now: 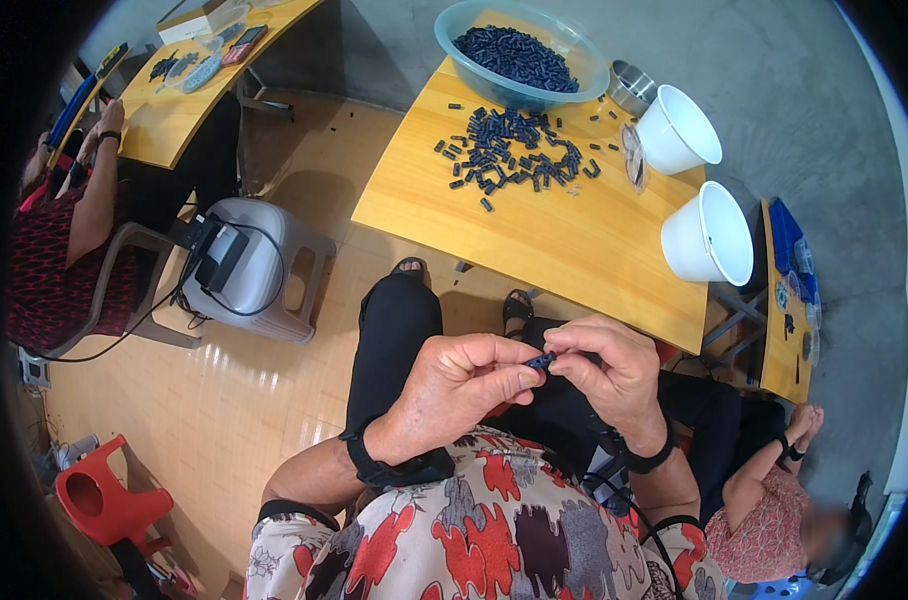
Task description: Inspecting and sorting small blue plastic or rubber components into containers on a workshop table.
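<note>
Over my lap, a small dark blue cylindrical piece [541,360] is held between my two hands. My left hand [464,385] pinches one end of it between thumb and forefinger. The other end sits at the fingertips of my right hand [609,370], thumb and forefinger closed on it. Finer detail of the piece is hidden by the fingers. Beyond my hands, many similar dark pieces [504,150] lie in a loose pile on the wooden table [594,245]. More of them fill a translucent bowl [579,88] at the table's back edge.
Two white buckets [709,235] stand on the table's right side, near a metal bowl [632,88]. A grey stool [239,265] holds a black device with cables. People sit at tables on the left and right. A red plastic chair [109,495] is at lower left.
</note>
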`<state>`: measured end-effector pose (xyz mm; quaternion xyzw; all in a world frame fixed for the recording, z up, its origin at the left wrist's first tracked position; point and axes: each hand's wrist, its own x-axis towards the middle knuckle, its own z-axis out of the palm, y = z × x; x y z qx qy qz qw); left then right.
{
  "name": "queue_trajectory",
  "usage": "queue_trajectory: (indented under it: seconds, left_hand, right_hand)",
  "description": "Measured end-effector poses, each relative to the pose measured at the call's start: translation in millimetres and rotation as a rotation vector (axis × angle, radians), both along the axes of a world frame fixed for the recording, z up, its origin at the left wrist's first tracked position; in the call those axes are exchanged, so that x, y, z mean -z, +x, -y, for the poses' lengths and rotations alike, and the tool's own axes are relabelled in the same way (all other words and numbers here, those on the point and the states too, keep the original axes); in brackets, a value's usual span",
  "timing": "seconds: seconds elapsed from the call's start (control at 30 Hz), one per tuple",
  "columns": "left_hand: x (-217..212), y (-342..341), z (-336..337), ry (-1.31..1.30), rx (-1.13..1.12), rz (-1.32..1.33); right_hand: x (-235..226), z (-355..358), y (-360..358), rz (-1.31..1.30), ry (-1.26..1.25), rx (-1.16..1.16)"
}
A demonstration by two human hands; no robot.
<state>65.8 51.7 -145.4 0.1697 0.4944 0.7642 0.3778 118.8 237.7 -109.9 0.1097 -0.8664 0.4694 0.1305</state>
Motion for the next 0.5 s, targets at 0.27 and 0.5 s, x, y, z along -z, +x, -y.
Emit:
queue_trajectory:
  seconds: [0.27,0.5]
  left_hand:
    - [1.4,0.1,0.6,0.01,0.009,0.02]
    - [1.5,0.0,1.6,0.007,0.018,0.044]
  right_hand:
    - [4.9,2.5,3.0,-0.097,0.058,0.052]
    - [11.2,5.5,3.5,-0.12,0.033,0.032]
